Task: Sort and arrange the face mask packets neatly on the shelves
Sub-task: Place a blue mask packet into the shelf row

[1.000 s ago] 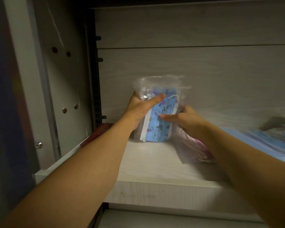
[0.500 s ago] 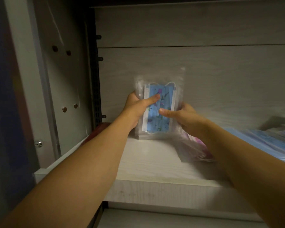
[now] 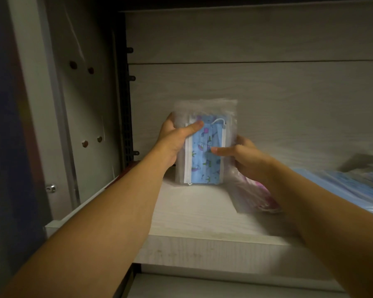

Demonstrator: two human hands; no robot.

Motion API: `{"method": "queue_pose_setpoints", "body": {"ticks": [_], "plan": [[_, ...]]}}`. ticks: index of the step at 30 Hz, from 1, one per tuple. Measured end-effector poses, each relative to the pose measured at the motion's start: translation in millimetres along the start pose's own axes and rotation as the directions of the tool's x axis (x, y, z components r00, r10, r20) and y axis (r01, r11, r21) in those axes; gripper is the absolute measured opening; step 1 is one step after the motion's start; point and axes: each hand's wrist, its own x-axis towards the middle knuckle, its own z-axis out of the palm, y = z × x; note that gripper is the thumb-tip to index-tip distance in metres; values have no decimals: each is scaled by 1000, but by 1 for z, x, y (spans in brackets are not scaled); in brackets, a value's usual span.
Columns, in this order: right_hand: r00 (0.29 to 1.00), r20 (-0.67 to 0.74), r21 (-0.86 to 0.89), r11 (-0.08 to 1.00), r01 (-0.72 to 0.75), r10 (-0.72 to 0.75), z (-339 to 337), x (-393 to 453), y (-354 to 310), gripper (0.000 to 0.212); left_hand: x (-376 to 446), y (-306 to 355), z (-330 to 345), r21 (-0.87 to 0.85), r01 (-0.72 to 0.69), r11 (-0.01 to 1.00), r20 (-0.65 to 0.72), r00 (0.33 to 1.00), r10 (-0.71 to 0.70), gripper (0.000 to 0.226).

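Clear packet of blue printed masks [image 3: 205,147] stands upright on the pale wood-grain shelf [image 3: 194,214], near the back panel, bare shelf between it and the front edge. Left hand [image 3: 174,136] grips its left edge, thumb across the front. Right hand [image 3: 243,155] holds the right edge, fingers curled. Pink packet [image 3: 256,196] lies just right; blue packets [image 3: 353,186] further right, blurred.
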Motion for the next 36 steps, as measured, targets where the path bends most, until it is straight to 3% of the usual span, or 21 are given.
{"method": "queue_pose_setpoints", "body": {"ticks": [3,7,11,14,17,20,25,29,33,36], "plan": [[1000,-6,-2,1000,-3,3,0,-2,1,69,3,-3,-2,59,-37,998,-22,999,38,49],[999,-37,-29,1000,-4,3,8,-3,1,51,5,-1,1,303,-143,942,-21,987,157,54],[987,-154,2,999,43,-42,12,1,3,41,6,0,7,213,-222,951,-76,967,243,77],[974,-216,10,998,68,-65,10,3,3,44,6,1,6,72,-85,994,-114,989,93,91],[964,-253,18,996,86,-78,5,4,4,46,6,0,0,-16,144,989,15,989,-144,107],[965,-245,33,994,107,-96,2,2,3,44,1,-1,0,13,219,976,112,969,-219,81],[983,-163,95,991,98,-82,4,0,-2,40,4,-6,4,107,78,991,56,995,-85,33],[996,-71,107,993,56,-49,5,1,-1,52,0,-4,1,173,61,983,54,996,-71,35],[997,-75,28,999,-17,19,8,2,4,76,-3,2,-2,156,152,976,75,983,-165,34],[995,-95,9,999,-37,37,7,1,6,66,-3,2,-2,120,136,983,53,988,-144,31]]}}
